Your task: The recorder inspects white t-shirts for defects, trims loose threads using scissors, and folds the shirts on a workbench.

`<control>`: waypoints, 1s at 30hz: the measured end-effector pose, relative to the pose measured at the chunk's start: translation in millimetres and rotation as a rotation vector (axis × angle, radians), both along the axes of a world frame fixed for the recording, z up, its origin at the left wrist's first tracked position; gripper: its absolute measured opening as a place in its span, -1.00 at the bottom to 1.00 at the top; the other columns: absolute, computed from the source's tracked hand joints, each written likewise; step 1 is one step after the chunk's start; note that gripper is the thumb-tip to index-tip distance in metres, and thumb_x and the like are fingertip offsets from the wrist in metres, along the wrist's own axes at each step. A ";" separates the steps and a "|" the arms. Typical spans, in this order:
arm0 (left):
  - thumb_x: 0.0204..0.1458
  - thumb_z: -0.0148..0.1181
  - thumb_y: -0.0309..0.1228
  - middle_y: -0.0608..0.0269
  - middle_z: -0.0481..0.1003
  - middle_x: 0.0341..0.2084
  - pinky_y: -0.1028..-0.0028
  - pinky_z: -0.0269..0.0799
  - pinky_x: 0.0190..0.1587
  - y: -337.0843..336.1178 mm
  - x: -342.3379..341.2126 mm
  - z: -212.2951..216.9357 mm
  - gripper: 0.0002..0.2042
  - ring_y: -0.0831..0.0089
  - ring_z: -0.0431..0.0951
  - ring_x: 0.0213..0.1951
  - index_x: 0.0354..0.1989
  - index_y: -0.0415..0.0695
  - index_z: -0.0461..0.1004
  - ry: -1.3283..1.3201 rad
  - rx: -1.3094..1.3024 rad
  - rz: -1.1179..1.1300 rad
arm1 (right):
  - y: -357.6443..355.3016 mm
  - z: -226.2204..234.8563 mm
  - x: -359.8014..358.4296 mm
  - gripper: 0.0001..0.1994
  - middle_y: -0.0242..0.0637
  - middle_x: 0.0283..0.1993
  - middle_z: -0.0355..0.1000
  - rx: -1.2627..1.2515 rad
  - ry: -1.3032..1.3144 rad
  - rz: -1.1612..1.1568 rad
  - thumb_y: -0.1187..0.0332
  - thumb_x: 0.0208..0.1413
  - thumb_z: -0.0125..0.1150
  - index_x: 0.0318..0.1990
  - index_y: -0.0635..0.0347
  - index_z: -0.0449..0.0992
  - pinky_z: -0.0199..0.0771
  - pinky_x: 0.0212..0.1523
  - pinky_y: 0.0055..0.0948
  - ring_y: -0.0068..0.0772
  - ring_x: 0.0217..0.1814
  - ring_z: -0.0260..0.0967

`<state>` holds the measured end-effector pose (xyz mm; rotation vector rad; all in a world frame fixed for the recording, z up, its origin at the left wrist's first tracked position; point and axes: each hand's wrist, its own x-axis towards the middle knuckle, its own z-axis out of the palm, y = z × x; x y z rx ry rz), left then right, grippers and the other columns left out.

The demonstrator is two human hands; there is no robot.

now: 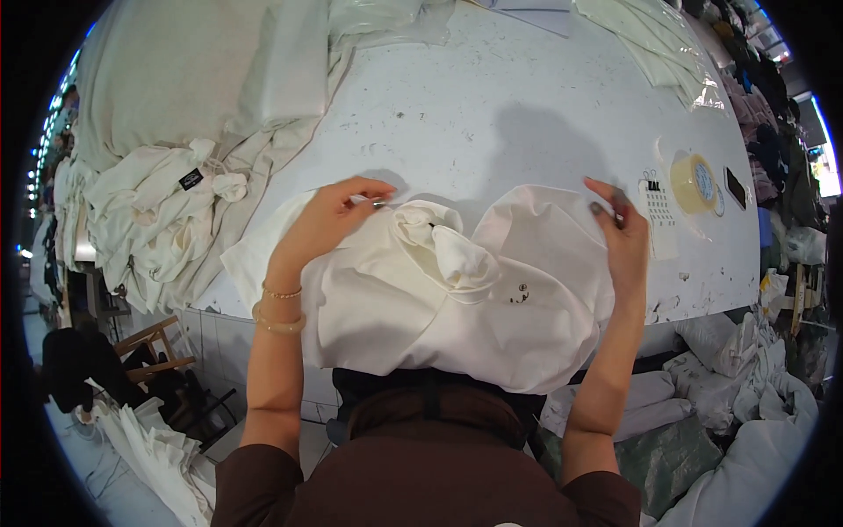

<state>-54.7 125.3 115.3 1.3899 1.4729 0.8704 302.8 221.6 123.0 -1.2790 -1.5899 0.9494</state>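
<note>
Black label [190, 178], white tag [656, 209]

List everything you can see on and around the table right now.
white garment: one, cream-white, near table edge, bunched in the middle
garment pile: one heap, cream, left table edge
folded fabric: one stack, beige, far left
bagged garments: a few, clear plastic, far right
tape roll: one, yellowish, right
phone: one, dark, beside the tape
table: one, white
left hand: on the garment's left part
right hand: on its right edge
</note>
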 end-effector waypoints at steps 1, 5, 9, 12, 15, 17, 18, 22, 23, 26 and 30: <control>0.01 0.01 -0.59 0.31 0.52 -0.27 0.57 0.31 -0.13 4.3 5.3 1.8 -0.73 0.54 0.44 -0.22 -0.10 -0.20 0.49 0.004 0.001 -0.001 | 2.7 -3.0 -11.1 -0.78 -0.34 -0.13 0.49 -0.056 0.016 0.107 0.51 0.10 0.06 -0.10 0.37 0.47 0.33 -0.17 -0.58 -0.57 -0.19 0.34; -0.03 0.13 -0.50 0.34 0.52 -0.33 0.60 0.30 -0.24 18.4 18.7 3.2 -0.77 0.60 0.39 -0.32 -0.17 -0.21 0.52 0.016 -0.090 -0.147 | 15.8 -14.0 -37.7 -0.71 -0.30 -0.17 0.45 -0.215 -0.302 0.408 0.60 0.03 0.04 -0.05 0.28 0.45 0.36 -0.10 -0.48 -0.48 -0.15 0.37; -0.13 0.17 -0.54 0.38 0.35 -0.55 0.58 0.24 -0.37 19.4 10.7 13.5 -0.86 0.60 0.26 -0.47 -0.36 -0.22 0.42 0.140 -0.006 -0.058 | 30.8 -20.4 -3.6 -0.79 -0.20 -0.33 0.43 -0.012 -0.332 0.185 0.59 0.02 0.05 -0.16 0.29 0.45 0.37 -0.16 -0.41 -0.33 -0.28 0.40; -0.19 0.18 -0.56 0.36 0.21 -0.63 0.56 0.20 -0.45 13.4 -15.3 3.5 -0.83 0.58 0.18 -0.54 -0.42 -0.20 0.33 0.283 0.136 0.298 | 36.2 -11.4 63.9 -0.85 -0.20 -0.35 0.45 0.175 -0.365 -0.225 0.54 0.05 0.06 -0.21 0.31 0.45 0.36 -0.18 -0.43 -0.35 -0.30 0.40; -0.23 0.16 -0.62 0.38 0.11 -0.65 0.58 0.12 -0.49 14.7 -13.0 -3.9 -0.78 0.58 0.09 -0.56 -0.35 -0.19 0.36 0.337 0.219 0.470 | 31.4 -9.5 83.7 -0.86 -0.20 -0.33 0.47 0.131 -0.428 -0.323 0.51 0.07 0.07 -0.21 0.31 0.46 0.35 -0.18 -0.43 -0.37 -0.29 0.40; -0.24 0.19 -0.62 0.40 0.12 -0.64 0.60 0.09 -0.48 17.5 0.7 -0.3 -0.74 0.60 0.09 -0.56 -0.29 -0.21 0.43 0.151 0.158 0.275 | 32.2 -11.8 85.4 -0.86 -0.18 -0.32 0.47 0.099 -0.530 -0.344 0.49 0.08 0.08 -0.21 0.31 0.46 0.34 -0.18 -0.44 -0.38 -0.29 0.40; -0.12 0.21 -0.54 0.44 0.14 -0.67 0.60 0.09 -0.47 18.6 -1.8 4.0 -0.81 0.62 0.10 -0.56 -0.29 -0.25 0.47 0.167 0.067 0.190 | 35.2 -14.1 86.6 -0.84 -0.17 -0.33 0.47 0.097 -0.508 -0.350 0.48 0.08 0.08 -0.19 0.32 0.46 0.34 -0.18 -0.44 -0.37 -0.28 0.40; 0.05 0.14 -0.43 0.56 0.19 -0.63 0.68 0.06 -0.48 19.9 -8.4 5.5 -0.84 0.72 0.13 -0.54 -0.25 -0.25 0.51 -0.118 0.085 0.172 | 49.9 -31.6 95.4 -0.76 -0.11 -0.31 0.47 0.090 -0.435 -0.405 0.44 0.08 0.10 -0.11 0.36 0.46 0.33 -0.17 -0.44 -0.34 -0.27 0.40; 0.10 0.10 -0.34 0.57 0.22 -0.64 0.68 0.03 -0.51 19.1 -7.7 10.6 -0.81 0.76 0.13 -0.56 -0.30 -0.22 0.52 -0.303 -0.077 0.257 | 53.5 -34.1 99.2 -0.76 -0.11 -0.31 0.47 0.089 -0.431 -0.398 0.44 0.08 0.10 -0.11 0.36 0.46 0.33 -0.17 -0.44 -0.34 -0.27 0.40; 0.16 0.03 -0.22 0.63 0.18 -0.69 0.67 -0.12 -0.59 18.2 -6.7 10.8 -0.73 0.81 0.03 -0.62 -0.48 -0.10 0.48 -0.468 -0.200 0.334 | 56.3 -36.7 95.2 -0.71 -0.10 -0.28 0.48 0.030 -0.547 -0.410 0.38 0.09 0.12 -0.08 0.37 0.46 0.34 -0.15 -0.41 -0.29 -0.26 0.40; 0.17 0.01 -0.19 0.69 0.08 -0.76 0.62 -0.27 -0.66 17.2 -1.3 12.3 -0.66 0.81 -0.12 -0.70 -0.65 -0.01 0.39 -0.466 -0.135 0.311 | 54.3 -40.3 92.0 -0.70 -0.08 -0.27 0.49 0.048 -0.550 -0.427 0.34 0.09 0.14 -0.09 0.37 0.46 0.34 -0.15 -0.37 -0.26 -0.26 0.41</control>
